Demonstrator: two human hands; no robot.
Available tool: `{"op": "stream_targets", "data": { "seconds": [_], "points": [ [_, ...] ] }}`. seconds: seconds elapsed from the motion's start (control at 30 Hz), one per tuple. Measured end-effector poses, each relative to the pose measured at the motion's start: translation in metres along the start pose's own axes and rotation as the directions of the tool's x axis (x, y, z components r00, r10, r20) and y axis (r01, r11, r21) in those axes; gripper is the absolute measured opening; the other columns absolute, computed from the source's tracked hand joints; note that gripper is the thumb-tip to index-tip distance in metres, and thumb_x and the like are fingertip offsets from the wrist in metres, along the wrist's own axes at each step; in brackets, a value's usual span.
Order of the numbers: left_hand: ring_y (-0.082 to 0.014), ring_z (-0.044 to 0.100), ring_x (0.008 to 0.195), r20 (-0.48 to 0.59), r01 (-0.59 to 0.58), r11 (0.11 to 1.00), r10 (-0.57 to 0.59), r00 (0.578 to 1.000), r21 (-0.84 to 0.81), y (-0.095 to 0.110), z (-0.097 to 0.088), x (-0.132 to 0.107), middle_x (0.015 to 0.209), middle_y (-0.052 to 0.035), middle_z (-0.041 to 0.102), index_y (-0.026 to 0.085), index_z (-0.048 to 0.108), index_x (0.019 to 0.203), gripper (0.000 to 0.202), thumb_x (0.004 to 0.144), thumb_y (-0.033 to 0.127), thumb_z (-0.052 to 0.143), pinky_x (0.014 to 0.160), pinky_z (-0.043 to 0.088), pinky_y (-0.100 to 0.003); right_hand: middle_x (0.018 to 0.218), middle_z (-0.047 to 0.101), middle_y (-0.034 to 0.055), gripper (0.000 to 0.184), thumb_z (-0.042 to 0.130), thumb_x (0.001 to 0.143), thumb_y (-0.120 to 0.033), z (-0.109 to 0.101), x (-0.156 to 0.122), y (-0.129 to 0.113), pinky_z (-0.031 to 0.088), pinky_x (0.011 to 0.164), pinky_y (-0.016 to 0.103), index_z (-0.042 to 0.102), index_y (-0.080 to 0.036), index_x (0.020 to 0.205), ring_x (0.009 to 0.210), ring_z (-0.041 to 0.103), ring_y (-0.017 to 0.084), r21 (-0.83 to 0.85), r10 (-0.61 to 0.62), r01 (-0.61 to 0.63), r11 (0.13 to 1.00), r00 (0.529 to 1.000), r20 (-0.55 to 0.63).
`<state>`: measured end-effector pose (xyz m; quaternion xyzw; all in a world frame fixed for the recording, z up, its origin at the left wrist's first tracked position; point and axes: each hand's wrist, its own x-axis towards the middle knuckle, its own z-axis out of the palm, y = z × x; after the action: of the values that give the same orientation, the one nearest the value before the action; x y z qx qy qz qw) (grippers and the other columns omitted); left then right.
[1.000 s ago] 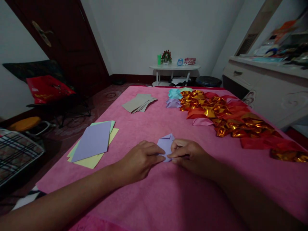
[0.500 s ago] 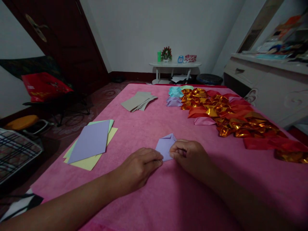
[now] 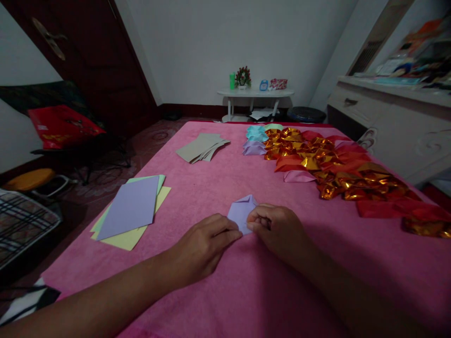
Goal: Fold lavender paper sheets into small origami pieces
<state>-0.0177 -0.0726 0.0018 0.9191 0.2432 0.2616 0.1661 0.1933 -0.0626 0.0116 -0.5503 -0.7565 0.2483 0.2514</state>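
A small piece of folded purple paper [image 3: 239, 212] lies on the pink tablecloth [image 3: 197, 188] between my hands, its far corners folded inward. My left hand [image 3: 211, 239] rests on the cloth, with its fingers closed together on the paper's near left corner. My right hand [image 3: 276, 227] is curled, pinching the paper's right edge between thumb and forefinger. Its other fingers are tucked in. The near right part of the paper is hidden behind my right hand.
At the left lies a stack of purple, green and yellow paper sheets [image 3: 130, 206]. Grey paper pieces [image 3: 200, 146] sit farther back. Rows of folded gold paper shapes [image 3: 310, 162], with red ones [image 3: 384, 210] among them, cover the right side. A white table [image 3: 255, 93] stands beyond.
My left fingers have slid slightly right along the paper's near edge. The right hand keeps its pinch, shifted slightly left. The whole view has shifted a little.
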Motion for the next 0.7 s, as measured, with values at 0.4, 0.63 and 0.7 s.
{"op": "stream_targets", "data": {
  "seconds": [0.4,0.63,0.7],
  "points": [
    [-0.0181,0.052,0.094,0.030,-0.014,0.998,0.016,0.999,-0.065,0.0007,-0.0010,0.0012,0.108,-0.0108,0.060,0.017,0.049,0.128,0.044,0.086,0.004,0.044,0.080,0.046,-0.033,0.059,0.052,-0.0060,0.006,0.063,0.069,-0.018,0.0037,0.0015,0.0001,0.030,0.055,0.022,0.057,-0.020,0.069,0.055,0.047,0.009,0.033,0.071,-0.070,0.997,0.997,-0.038],
    [-0.0182,0.052,0.091,0.068,0.006,0.999,-0.008,0.998,0.035,0.0027,-0.0012,0.0045,0.109,-0.0106,0.060,0.015,0.058,0.114,0.029,0.089,0.011,0.044,0.075,0.045,-0.031,0.058,0.048,-0.0056,0.008,0.058,0.071,-0.014,0.0043,-0.0005,-0.0031,0.027,0.054,0.023,0.054,-0.019,0.066,0.054,0.043,0.009,-0.035,0.015,-0.017,0.999,0.999,-0.042],
    [-0.0188,0.051,0.091,0.106,-0.026,0.997,0.018,0.994,0.074,0.0030,-0.0018,0.0051,0.114,-0.0105,0.060,0.014,0.056,0.117,0.031,0.089,0.010,0.043,0.076,0.045,-0.033,0.060,0.049,-0.0049,0.009,0.056,0.072,-0.012,0.0051,-0.0011,-0.0030,0.028,0.055,0.024,0.053,-0.019,0.067,0.055,0.043,0.010,-0.058,-0.016,0.013,0.998,0.999,-0.050]
  ]
}}
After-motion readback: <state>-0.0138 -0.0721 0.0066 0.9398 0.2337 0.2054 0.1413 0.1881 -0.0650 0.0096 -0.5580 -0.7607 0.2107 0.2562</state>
